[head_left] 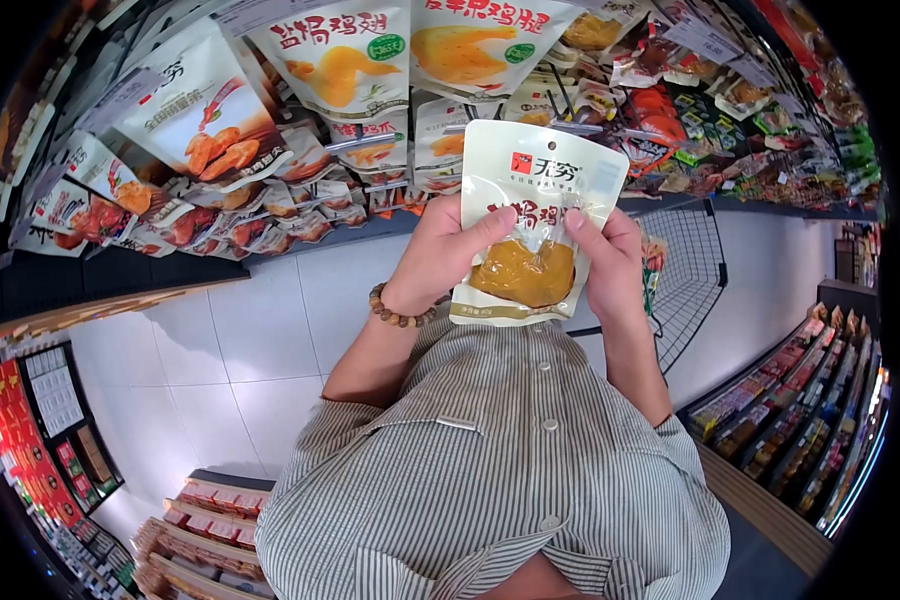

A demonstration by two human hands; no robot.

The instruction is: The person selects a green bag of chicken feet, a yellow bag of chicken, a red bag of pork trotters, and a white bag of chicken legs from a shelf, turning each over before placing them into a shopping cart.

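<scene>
Between both hands I hold a cream-coloured snack pouch (525,275) upright in front of my chest. Its clear window shows a yellow-brown piece of meat, with Chinese print above and a hang hole at the top. My left hand (450,245) grips the left edge, thumb pressed on the front; a beaded bracelet is on that wrist. My right hand (612,255) grips the right edge the same way, thumb on the front. The other fingers of both hands are hidden behind the pouch.
Hanging snack pouches (335,55) fill the rack just ahead. A black wire shopping cart (692,270) stands at the right, holding a colourful packet (654,262). Stocked shelves are at right (780,400) and lower left (205,525). Pale floor tiles (260,330) lie below.
</scene>
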